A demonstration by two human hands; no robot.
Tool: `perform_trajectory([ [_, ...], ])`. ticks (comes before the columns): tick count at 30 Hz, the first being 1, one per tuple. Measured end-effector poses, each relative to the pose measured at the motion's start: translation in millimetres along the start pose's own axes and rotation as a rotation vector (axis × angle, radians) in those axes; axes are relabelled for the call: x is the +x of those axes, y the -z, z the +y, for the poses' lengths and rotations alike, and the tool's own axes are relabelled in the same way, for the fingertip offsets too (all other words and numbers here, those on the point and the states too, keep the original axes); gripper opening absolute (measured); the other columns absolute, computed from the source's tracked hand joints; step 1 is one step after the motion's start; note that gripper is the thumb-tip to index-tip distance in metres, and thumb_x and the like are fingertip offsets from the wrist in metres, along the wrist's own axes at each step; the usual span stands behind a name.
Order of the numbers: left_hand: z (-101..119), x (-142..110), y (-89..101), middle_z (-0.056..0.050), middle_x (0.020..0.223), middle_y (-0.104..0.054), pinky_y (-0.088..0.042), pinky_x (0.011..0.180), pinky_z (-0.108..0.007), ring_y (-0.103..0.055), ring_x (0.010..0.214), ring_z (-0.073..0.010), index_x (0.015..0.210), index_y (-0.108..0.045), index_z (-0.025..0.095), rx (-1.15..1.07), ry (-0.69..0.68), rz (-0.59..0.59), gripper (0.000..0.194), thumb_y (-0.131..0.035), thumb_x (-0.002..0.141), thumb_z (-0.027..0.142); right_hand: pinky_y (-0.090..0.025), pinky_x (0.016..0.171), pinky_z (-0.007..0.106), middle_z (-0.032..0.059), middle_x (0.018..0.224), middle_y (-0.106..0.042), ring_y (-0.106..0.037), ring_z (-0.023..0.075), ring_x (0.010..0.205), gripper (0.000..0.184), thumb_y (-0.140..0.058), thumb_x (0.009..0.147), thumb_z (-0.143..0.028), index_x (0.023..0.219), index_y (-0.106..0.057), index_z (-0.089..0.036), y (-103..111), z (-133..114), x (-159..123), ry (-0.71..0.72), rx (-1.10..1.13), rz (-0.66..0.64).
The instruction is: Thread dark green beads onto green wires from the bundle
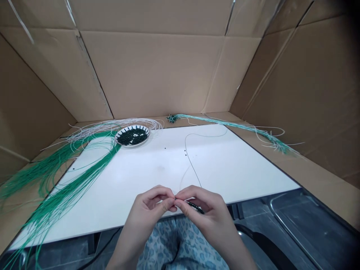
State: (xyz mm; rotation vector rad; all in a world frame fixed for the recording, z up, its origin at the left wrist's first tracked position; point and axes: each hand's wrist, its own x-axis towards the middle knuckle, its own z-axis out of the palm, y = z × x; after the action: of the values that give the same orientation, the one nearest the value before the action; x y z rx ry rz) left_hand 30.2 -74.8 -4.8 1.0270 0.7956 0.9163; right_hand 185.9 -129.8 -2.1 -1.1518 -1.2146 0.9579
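Fingertips of my left hand (155, 205) and my right hand (201, 206) meet in a pinch over the table's near edge. Whatever tiny piece sits between them is too small to make out. A short dark beaded strand (196, 207) shows inside my right hand, partly hidden by its fingers. From behind that hand a thin dark thread (192, 162) runs up the white board (146, 168), then bends right. A paler thread (184, 176) lies close to it.
A plate (116, 141) of small dark green beads (132, 135) stands at the back left. Bundles of green strands (75, 187) and white strands (135, 122) lie around it. A pale green beaded bundle (216, 120) stretches along the back right. Cardboard walls (157, 71) enclose the table.
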Motion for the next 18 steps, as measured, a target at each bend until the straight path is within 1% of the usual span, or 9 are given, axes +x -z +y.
perform_trajectory([
  [5,-1,3,6.4,0.002,0.068,-0.064,-0.053,0.070,-0.021,-0.063,0.068,-0.0129,0.073,-0.077,0.017,0.061,0.036,-0.091,0.018,-0.085,0.081,0.030,-0.058,0.078,0.020,-0.0006,0.082,-0.079,-0.073,0.0144,0.081,0.010,-0.068,0.090,-0.017,0.084,-0.074,-0.022,2,-1,-2,-0.034,-0.027,0.001],
  [7,0,3,7.1,0.002,0.069,-0.065,-0.053,0.072,-0.021,-0.063,0.070,-0.0129,0.074,-0.077,0.017,0.084,0.029,-0.103,0.016,-0.083,0.084,0.029,-0.059,0.079,0.020,-0.0009,0.085,-0.078,-0.073,0.0143,0.083,0.010,-0.066,0.091,-0.017,0.086,-0.073,-0.022,3,-2,-4,-0.044,-0.036,-0.002],
  [9,0,2,5.5,0.002,0.070,-0.065,-0.054,0.071,-0.021,-0.063,0.071,-0.0131,0.075,-0.077,0.017,0.084,0.006,-0.085,0.014,-0.082,0.084,0.027,-0.059,0.080,0.021,-0.0004,0.091,-0.078,-0.074,0.0148,0.086,0.007,-0.068,0.090,-0.018,0.091,-0.073,-0.023,4,-3,-5,-0.063,-0.043,-0.007],
  [11,-1,0,1.6,0.002,0.071,-0.065,-0.054,0.070,-0.020,-0.063,0.071,-0.0131,0.075,-0.077,0.017,0.070,-0.015,-0.052,0.013,-0.082,0.083,0.025,-0.059,0.080,0.022,0.0007,0.092,-0.079,-0.075,0.0159,0.086,0.006,-0.070,0.089,-0.020,0.092,-0.075,-0.023,4,-3,-5,-0.074,-0.054,-0.015],
  [14,-2,-4,-5.1,0.003,0.069,-0.062,-0.054,0.068,-0.019,-0.062,0.069,-0.0126,0.074,-0.078,0.018,0.060,-0.036,0.003,0.011,-0.082,0.082,0.023,-0.059,0.077,0.024,0.0020,0.084,-0.079,-0.075,0.0170,0.081,0.009,-0.069,0.090,-0.021,0.085,-0.077,-0.021,4,-3,-4,-0.053,-0.061,-0.018],
  [16,-1,-4,-7.5,0.002,0.069,-0.063,-0.054,0.067,-0.019,-0.062,0.069,-0.0130,0.073,-0.079,0.018,0.060,-0.039,0.007,0.008,-0.083,0.080,0.022,-0.059,0.074,0.023,0.0019,0.081,-0.078,-0.074,0.0169,0.079,0.012,-0.067,0.090,-0.021,0.082,-0.076,-0.020,5,-3,-2,-0.039,-0.064,-0.005],
  [18,3,-5,-7.3,0.001,0.074,-0.067,-0.055,0.068,-0.020,-0.065,0.071,-0.0137,0.075,-0.081,0.018,0.064,-0.033,-0.006,0.005,-0.083,0.078,0.020,-0.058,0.072,0.023,0.0015,0.080,-0.077,-0.073,0.0169,0.077,0.010,-0.068,0.090,-0.020,0.083,-0.075,-0.021,7,-3,-2,-0.034,-0.066,0.013],
])
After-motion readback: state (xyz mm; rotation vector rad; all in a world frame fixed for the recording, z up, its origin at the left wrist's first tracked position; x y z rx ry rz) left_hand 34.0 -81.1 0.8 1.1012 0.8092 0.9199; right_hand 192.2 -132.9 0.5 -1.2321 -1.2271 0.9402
